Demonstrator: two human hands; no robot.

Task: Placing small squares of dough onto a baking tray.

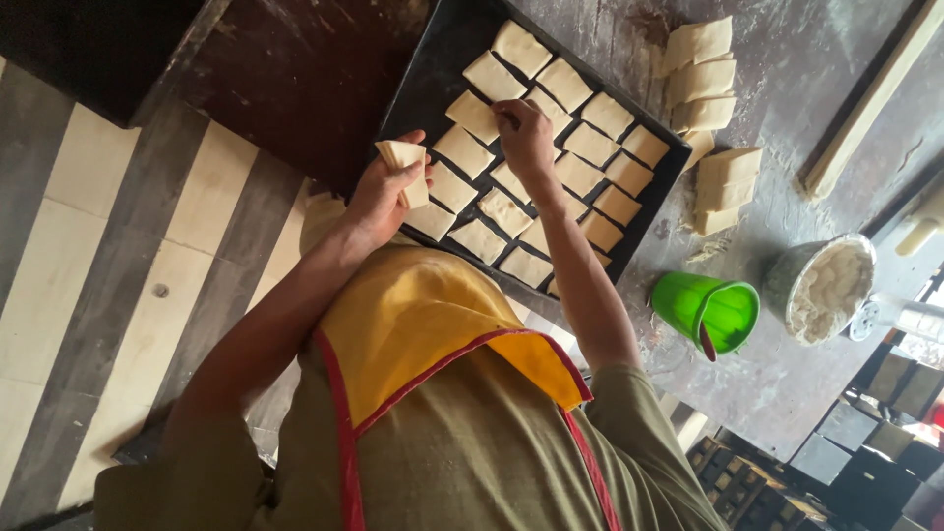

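The person's left hand grips a small stack of pale square dough pieces, fingers curled shut around it, just above the near edge of the black rectangular metal baking tray. The right hand reaches over the tray, fingertips pinched on one flat dough square among the rows lying there. Beside the tray on the floured grey worktop stand piled dough squares, a green plastic cup and a flour bowl.
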